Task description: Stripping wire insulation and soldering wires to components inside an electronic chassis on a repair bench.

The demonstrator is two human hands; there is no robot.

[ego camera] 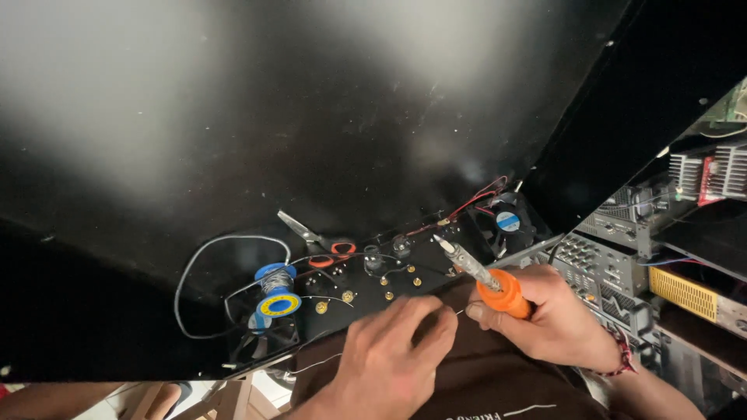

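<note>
Head view: looking down at two hands over a dark work surface.
Work surface: the black table point(327, 117) fills most of the frame, bare and open across its far part; its near edge runs along the bottom left.
Right edge: a stack of metal equipment boxes point(622, 264) stands close against the right side, leaving little room there.
Panel: a black panel point(366, 292) with small brass fittings lies just in front of both hands.
Fan: a small black fan point(506, 222) with a blue centre sits at the panel's far right end, red wires leading to it.
Left hand: the left hand point(389, 350) is narrowly closed, pinching a thin solder wire point(327, 359) that trails off to the left.
Right hand: the right hand point(556, 315) is wrapped around the orange handle of a soldering iron point(482, 276), tip aimed at the panel.
Spool: a blue and yellow solder spool point(278, 292) stands left of the panel, well apart from the hands.
Scissors: orange-handled scissors point(315, 243) lie just beyond the panel.
</note>
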